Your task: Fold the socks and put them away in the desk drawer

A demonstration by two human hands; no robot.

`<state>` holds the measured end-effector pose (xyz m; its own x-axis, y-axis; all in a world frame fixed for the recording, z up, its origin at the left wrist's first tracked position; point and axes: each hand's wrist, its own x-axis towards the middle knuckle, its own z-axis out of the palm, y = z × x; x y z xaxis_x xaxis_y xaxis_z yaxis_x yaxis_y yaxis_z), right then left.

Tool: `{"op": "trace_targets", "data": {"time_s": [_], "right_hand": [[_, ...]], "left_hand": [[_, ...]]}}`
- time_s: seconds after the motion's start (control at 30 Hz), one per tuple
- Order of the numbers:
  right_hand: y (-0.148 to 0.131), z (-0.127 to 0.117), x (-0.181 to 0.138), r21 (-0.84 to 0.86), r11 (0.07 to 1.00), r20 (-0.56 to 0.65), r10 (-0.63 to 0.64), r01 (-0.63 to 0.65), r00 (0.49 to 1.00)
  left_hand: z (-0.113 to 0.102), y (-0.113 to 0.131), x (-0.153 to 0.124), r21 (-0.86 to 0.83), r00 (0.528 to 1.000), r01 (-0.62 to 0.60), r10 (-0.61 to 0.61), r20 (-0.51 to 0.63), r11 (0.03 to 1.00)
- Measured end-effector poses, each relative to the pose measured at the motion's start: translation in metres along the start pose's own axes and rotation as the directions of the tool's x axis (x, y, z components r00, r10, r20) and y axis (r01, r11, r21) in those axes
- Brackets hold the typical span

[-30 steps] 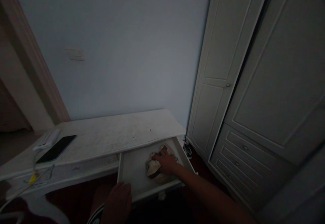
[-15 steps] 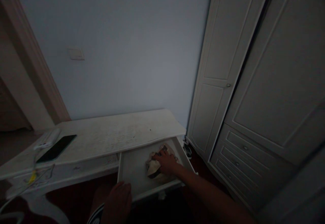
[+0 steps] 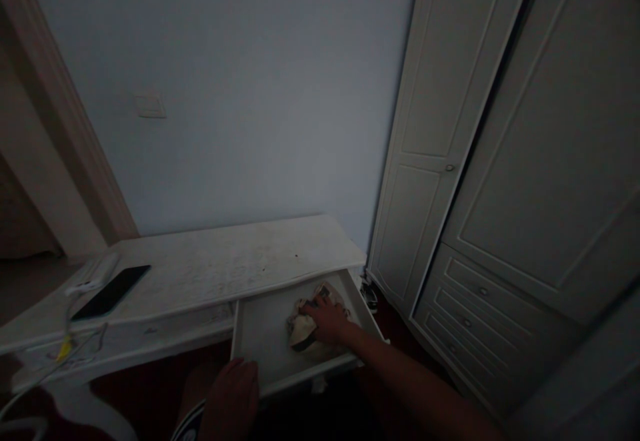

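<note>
A white desk drawer (image 3: 265,341) is pulled out beneath the desk top. Inside it, toward the right, lies a crumpled beige cloth bundle (image 3: 303,332) with dark patches. My right hand (image 3: 331,321) is on top of the bundle, fingers curved into the fabric and partly hidden by the folds. At the drawer's front left corner, my left hand (image 3: 234,391) is closed over the edge, its fingertips hard to see in the dim light.
A dark phone (image 3: 111,292) lies on the left of the white desk (image 3: 225,261), beside a white power strip (image 3: 95,273) with cables hanging down. To the right stand a wardrobe (image 3: 420,227) and small drawers (image 3: 483,314). Shoes (image 3: 369,294) sit on the floor between desk and wardrobe.
</note>
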<state>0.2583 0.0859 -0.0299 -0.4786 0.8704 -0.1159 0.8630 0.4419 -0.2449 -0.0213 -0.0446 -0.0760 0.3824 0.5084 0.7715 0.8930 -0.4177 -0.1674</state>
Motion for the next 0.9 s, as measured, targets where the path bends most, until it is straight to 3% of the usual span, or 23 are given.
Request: {"op": "trace_targets", "data": {"time_s": [0.43,0.6,0.73,0.9], "right_hand": [[-0.006,0.01,0.006,-0.042,0.998,0.006,-0.054,0.054,0.999],[-0.036,0.017,0.013,-0.051,0.985,0.082,-0.161,0.165,0.984],[-0.069,0.029,0.023,-0.009,0.945,0.119,-0.323,0.326,0.939],[-0.092,0.034,0.049,0.189,0.88,0.16,-0.465,0.436,0.87]], "left_hand": [[0.001,0.0,0.0,-0.012,1.0,-0.006,0.006,0.02,1.0],[0.0,0.003,0.004,-0.016,0.999,0.04,-0.04,0.032,0.999],[-0.006,0.005,0.01,-0.052,0.999,0.023,-0.021,0.044,0.998],[-0.009,0.009,0.017,-0.046,0.999,0.036,-0.035,0.016,0.998]]}}
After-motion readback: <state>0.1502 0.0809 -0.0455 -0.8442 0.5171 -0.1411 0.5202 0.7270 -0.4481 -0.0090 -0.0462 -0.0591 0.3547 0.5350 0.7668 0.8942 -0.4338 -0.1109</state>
